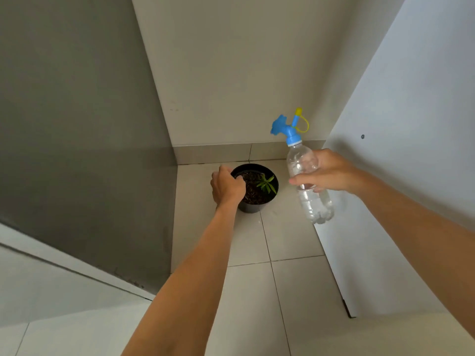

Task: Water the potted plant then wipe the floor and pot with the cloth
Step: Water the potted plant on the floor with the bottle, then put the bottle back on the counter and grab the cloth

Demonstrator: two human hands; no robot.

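A black pot [259, 205] with dark soil and a small green plant [267, 183] stands on the tiled floor [290, 242] in a corner. My left hand [226, 187] grips the pot's left rim, fingers curled over the edge. My right hand [331, 173] holds a clear plastic bottle [312, 201] upright to the right of the pot and above the floor. The bottle holds water and carries a blue sprinkler cap [282, 128] with a yellow tip. No cloth is in view.
A grey panel [90, 150] closes the left side and a white panel [398, 150] the right. A cream wall with a tile skirting [213, 152] runs behind the pot. Floor tiles stretch toward me between the two panels.
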